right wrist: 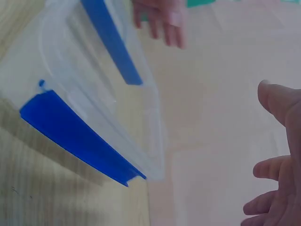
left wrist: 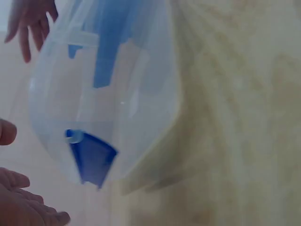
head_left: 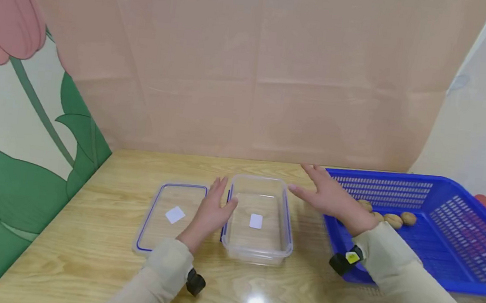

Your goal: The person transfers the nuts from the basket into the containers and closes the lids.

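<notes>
A clear plastic food container [head_left: 254,252] stands on the wooden table with no lid on, its blue side clips [right wrist: 80,136] hanging down. My left hand [head_left: 211,212] is held just left of it, fingers straight and thumb toward its rim. On the other side my right hand [head_left: 331,198] hovers between the container and a blue basket [head_left: 435,265], thumb and fingers spread. Both hands hold nothing. Left of the container lies its clear lid [head_left: 185,196] with a blue seal, partly covered by my left hand. Several walnuts [head_left: 393,220] sit in the basket, some hidden behind my right wrist.
White square labels show on the lid [head_left: 175,214] and in the container [head_left: 256,221]. A pinkish cloth backdrop [head_left: 251,73] rises behind the table's far edge. A tulip-printed sheet [head_left: 14,172] borders the left side. The basket takes up the table's right side.
</notes>
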